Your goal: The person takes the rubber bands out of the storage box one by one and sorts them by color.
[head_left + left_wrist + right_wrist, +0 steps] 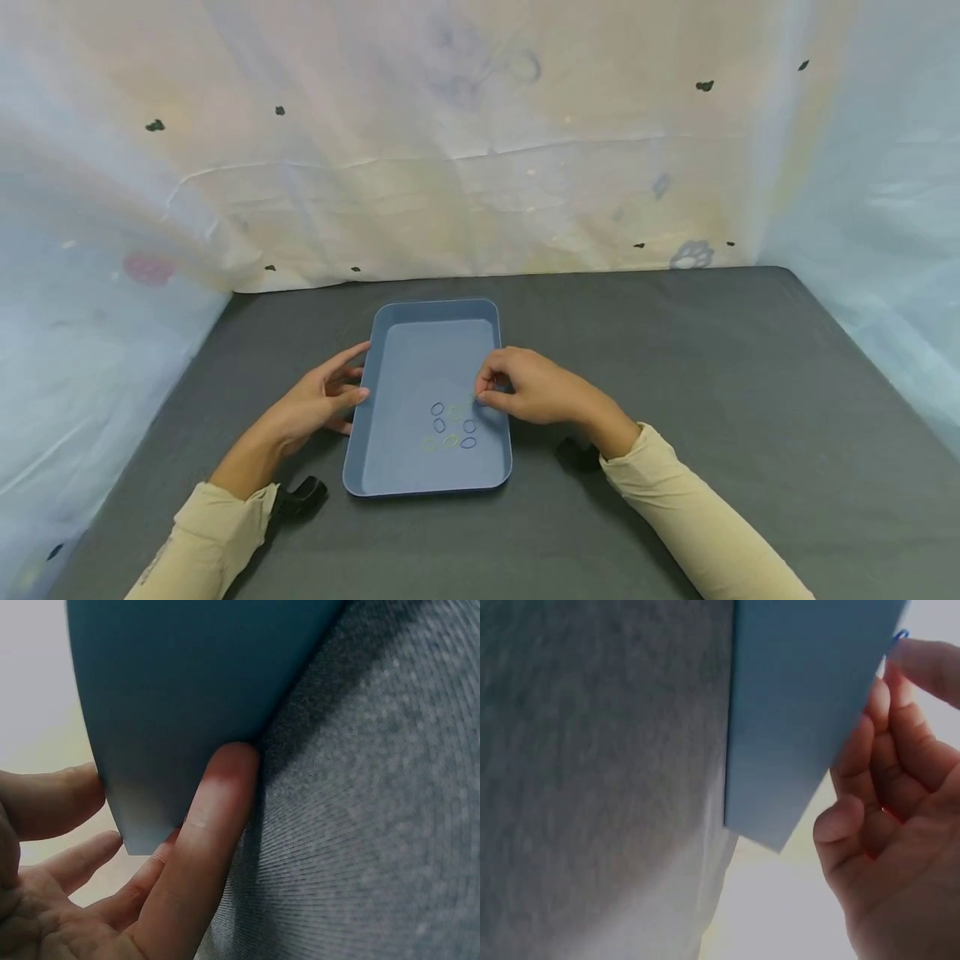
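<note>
A blue rectangular tray (420,358) lies on the dark cloth. Inside, toward its near right part, are several thin loops that look like small rubber bands, some dark blue (468,447) and others yellow-green (451,441). My left hand (306,407) touches the tray's left side, fingers spread; the left wrist view shows fingertips against its outer wall. Over the right rim, my right hand (536,387) brings thumb and forefinger together. At those fingertips, the right wrist view shows a small blue rubber band (901,634), mostly hidden by the fingers.
Dark grey cloth (675,358) covers the table around the tray. A pale patterned curtain (480,208) hangs behind the back edge, with bluish sheets on both sides. Black straps (303,497) show at the wrists.
</note>
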A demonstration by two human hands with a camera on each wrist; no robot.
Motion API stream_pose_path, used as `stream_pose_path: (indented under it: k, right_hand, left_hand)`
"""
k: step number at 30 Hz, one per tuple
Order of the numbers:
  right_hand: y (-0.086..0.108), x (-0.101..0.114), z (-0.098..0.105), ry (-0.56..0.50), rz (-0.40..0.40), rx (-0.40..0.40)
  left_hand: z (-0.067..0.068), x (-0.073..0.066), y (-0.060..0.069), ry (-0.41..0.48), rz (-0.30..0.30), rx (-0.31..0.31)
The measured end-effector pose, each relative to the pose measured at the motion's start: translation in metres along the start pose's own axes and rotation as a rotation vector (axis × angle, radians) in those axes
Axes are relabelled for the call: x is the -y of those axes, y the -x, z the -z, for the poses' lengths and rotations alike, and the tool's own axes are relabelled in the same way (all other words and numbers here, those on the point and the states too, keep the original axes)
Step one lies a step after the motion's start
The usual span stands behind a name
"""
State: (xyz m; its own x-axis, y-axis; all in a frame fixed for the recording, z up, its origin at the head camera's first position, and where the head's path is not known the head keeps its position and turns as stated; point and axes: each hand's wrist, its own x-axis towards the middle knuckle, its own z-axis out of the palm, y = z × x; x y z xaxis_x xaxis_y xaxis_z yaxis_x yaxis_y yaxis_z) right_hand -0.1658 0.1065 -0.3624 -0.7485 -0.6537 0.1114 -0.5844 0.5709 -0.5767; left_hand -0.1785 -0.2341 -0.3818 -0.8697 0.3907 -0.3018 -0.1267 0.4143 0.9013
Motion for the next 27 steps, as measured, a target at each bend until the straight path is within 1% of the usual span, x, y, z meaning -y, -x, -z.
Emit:
stream_pose_path:
  k: [4, 8, 13, 18, 24, 27]
  right_hand:
    - [0.004, -0.003, 0.006, -0.034, -0.019, -0.027]
    - [0.008, -0.006, 0.013, -0.043, -0.036, -0.055]
    - [0.011, -0.008, 0.018, -0.038, -0.054, -0.059]
    - [0.012, -0.011, 0.02, -0.036, -0.078, -0.064]
    - [0.016, -0.017, 0.022, -0.029, -0.125, -0.069]
    - [0.019, -0.021, 0.025, -0.029, -0.139, -0.076]
  left_hand:
    - [0.002, 0.001, 0.001, -0.001, 0.004, -0.003]
    - [0.002, -0.001, 0.001, 0.006, -0.002, 0.014]
    - [0.001, -0.001, 0.0, 0.008, 0.005, 0.036]
    - [0.002, 0.001, -0.001, -0.007, 0.012, 0.036]
    - [0.003, 0.003, 0.0, -0.027, 0.008, 0.078]
    - [0.003, 0.004, 0.001, -0.025, 0.004, 0.085]
